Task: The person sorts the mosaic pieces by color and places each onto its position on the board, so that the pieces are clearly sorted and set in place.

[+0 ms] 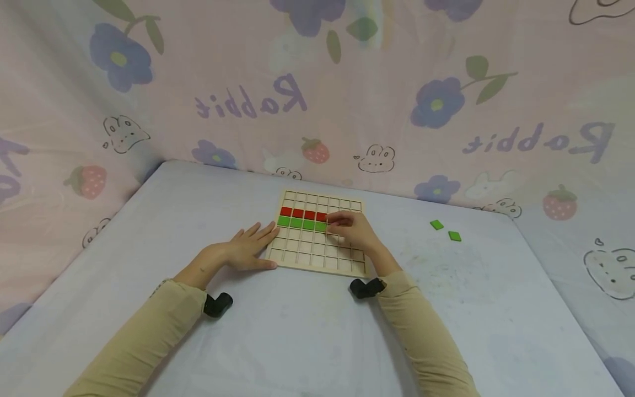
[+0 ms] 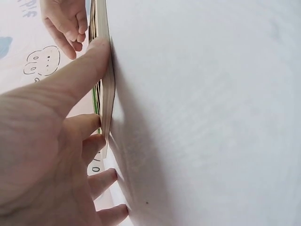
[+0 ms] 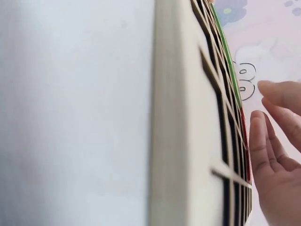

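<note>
A wooden grid board [image 1: 317, 270] lies on the table, with a row of red tiles [image 1: 297, 213] above a row of green tiles [image 1: 295, 223] in its left half. My left hand [image 1: 248, 248] is spread at the board's left side, fingertips right at the edge and thumb near the lower left corner. Over the board's right half, my right hand [image 1: 352, 229] has its fingertips beside the right ends of both rows. In the right wrist view, a gap shows between thumb and fingers [image 3: 257, 134], with nothing visible in it.
Two loose green tiles [image 1: 436, 224] lie on the table to the right of the board. A printed cloth [image 1: 347, 99] with flowers and rabbits hangs behind the white table [image 1: 278, 342]. Each sleeve cuff carries a black device [image 1: 218, 305].
</note>
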`<state>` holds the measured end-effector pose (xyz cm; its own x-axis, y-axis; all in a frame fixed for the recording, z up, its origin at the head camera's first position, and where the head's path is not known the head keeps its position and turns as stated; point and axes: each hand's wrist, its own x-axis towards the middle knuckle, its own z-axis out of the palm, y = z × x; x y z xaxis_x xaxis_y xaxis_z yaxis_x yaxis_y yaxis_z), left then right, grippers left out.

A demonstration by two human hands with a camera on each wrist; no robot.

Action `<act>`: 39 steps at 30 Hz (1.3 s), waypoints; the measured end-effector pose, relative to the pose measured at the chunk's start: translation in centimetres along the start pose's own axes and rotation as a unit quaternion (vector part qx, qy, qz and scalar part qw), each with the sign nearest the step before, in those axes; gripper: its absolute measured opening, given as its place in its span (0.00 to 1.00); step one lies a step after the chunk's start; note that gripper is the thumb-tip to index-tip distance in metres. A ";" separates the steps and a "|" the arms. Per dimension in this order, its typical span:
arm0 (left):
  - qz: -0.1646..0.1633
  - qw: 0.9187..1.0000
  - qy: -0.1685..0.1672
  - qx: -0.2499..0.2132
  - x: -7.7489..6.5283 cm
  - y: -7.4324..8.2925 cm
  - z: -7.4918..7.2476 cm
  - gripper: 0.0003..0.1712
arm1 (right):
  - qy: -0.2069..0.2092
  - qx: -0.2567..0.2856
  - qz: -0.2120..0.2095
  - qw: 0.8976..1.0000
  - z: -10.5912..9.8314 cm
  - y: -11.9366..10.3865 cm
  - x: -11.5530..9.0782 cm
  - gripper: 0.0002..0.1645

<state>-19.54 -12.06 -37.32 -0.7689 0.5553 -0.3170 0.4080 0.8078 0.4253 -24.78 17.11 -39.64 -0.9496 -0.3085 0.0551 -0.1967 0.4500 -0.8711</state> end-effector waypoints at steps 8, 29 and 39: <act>-0.001 1.000 -0.004 -0.001 -0.1 0.1 0.0 0.49 | 0.005 0.013 0.020 1.000 -0.9 0.2 -0.5 0.21; 0.003 1.000 -0.001 -0.005 0.0 0.0 0.0 0.49 | 0.036 0.035 0.063 0.997 -4.0 -0.6 -2.8 0.25; 0.003 1.000 0.000 -0.007 -0.2 0.4 -0.1 0.49 | 0.059 0.010 0.072 0.996 -5.3 -1.9 -4.4 0.25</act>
<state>-19.33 -11.88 -36.99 -0.7665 0.5605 -0.3137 0.4066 0.8014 0.4386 -21.49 22.10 -35.67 -0.9899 -0.1410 -0.0155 -0.0524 0.4653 -0.8836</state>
